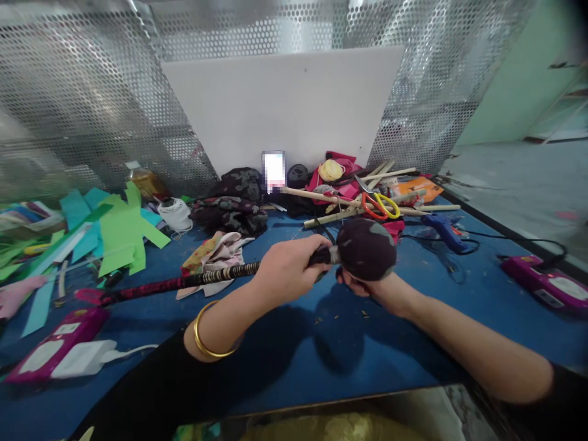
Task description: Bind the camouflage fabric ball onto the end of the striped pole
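Observation:
My left hand (291, 266) is wrapped round a stick (172, 283) bound in dark, pink and striped wrapping, close to its right end. On that end sits a round head (366, 250) covered in black and grey patterned cloth, with a greyish binding at its neck. Below and behind the head, my right hand (386, 291) has its fingers curled in near the neck. The head hides part of these fingers, so I cannot make out what they pinch. The stick slants down leftward over the blue table (294, 349).
Scissors (380, 205), wooden sticks (321, 217), yellow cord (331, 170) and dark cloth (232, 202) lie at the back. A blue glue gun (443, 233) and purple power strip (546, 283) are right. Green strips (122, 236), white thread (174, 214) and another power strip (76, 327) are left.

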Action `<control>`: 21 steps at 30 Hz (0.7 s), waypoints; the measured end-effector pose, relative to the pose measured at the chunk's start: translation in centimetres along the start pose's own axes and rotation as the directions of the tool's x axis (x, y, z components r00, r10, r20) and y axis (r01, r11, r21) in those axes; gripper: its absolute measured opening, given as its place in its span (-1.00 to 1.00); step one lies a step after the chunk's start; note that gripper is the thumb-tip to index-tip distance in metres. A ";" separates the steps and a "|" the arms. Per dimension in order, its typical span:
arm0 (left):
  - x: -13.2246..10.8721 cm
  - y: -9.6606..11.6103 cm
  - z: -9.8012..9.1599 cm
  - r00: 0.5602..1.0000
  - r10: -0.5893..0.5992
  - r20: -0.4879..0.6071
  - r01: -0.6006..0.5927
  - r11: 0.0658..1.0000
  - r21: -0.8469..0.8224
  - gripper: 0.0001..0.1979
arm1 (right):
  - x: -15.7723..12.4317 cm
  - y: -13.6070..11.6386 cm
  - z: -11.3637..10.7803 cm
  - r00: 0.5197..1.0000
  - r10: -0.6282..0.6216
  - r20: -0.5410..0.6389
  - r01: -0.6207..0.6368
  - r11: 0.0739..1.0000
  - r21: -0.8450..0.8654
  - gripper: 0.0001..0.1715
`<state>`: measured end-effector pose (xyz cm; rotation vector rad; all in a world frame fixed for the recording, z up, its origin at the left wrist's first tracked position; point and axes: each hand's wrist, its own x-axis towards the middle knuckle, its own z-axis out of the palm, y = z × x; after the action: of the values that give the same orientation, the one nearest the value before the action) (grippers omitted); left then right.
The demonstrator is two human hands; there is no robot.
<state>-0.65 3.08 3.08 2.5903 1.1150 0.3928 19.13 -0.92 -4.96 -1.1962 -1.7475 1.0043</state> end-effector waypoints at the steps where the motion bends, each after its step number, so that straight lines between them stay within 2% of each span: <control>1: 0.1 -0.1 0.0 0.999 -0.030 -0.019 0.029 0.999 -0.017 -0.73 | -1.2 -0.3 0.3 1.000 0.004 -0.009 -0.004 1.000 -0.026 -0.54; 2: 0.3 -0.3 -0.1 0.998 -0.054 -0.030 0.053 0.998 -0.036 -0.73 | -2.3 -0.7 0.6 0.999 -0.011 -0.032 0.009 0.997 -0.081 -0.55; 4: 0.5 -0.5 0.1 0.996 -0.088 -0.031 0.086 0.994 -0.061 -0.72 | -4.1 -1.6 0.9 0.975 -0.152 -0.162 0.102 0.955 -0.279 -0.66; 6: 0.7 -0.6 0.4 0.994 -0.112 -0.012 0.111 0.992 -0.058 -0.73 | -5.0 -2.7 1.2 0.900 -0.357 -0.250 0.218 0.866 -0.451 -0.79; 7: 0.8 -0.6 0.6 0.993 -0.118 0.003 0.118 0.992 -0.052 -0.74 | -4.9 -3.2 1.4 0.872 -0.425 -0.244 0.276 0.837 -0.472 -0.82; 8: 0.8 -0.6 0.9 0.992 -0.121 0.020 0.121 0.991 -0.048 -0.76 | -4.6 -3.6 1.5 0.863 -0.461 -0.209 0.337 0.832 -0.441 -0.83; 10: 0.8 -0.7 1.4 0.992 -0.115 0.047 0.117 0.992 -0.049 -0.77 | -3.6 -4.2 1.7 0.879 -0.464 -0.112 0.421 0.865 -0.274 -0.78; 12: 0.9 -0.9 1.8 0.992 -0.117 0.051 0.120 0.992 -0.048 -0.76 | -2.7 -4.3 1.9 0.899 -0.433 -0.063 0.421 0.895 -0.144 -0.71; 13: 0.9 -1.0 1.9 0.991 -0.123 0.050 0.125 0.991 -0.049 -0.75 | -2.4 -4.2 2.0 0.901 -0.429 -0.065 0.418 0.898 -0.140 -0.68; 15: 0.9 -1.1 2.1 0.990 -0.132 0.057 0.136 0.989 -0.061 -0.74 | -2.4 -3.9 2.3 0.887 -0.457 -0.073 0.430 0.872 -0.235 -0.67; 18: 1.1 -1.1 2.3 0.987 -0.139 0.074 0.145 0.986 -0.087 -0.74 | -3.1 -3.5 2.9 0.843 -0.537 -0.007 0.485 0.768 -0.418 -0.72; 21: 1.2 -0.9 2.6 0.983 -0.170 0.070 0.175 0.982 -0.070 -0.73 | -3.6 -3.3 3.4 0.803 -0.594 0.050 0.535 0.681 -0.501 -0.75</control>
<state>0.46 4.16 0.45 2.4000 1.2651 0.3042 15.82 -5.73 -3.83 -0.8613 -2.1560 0.1002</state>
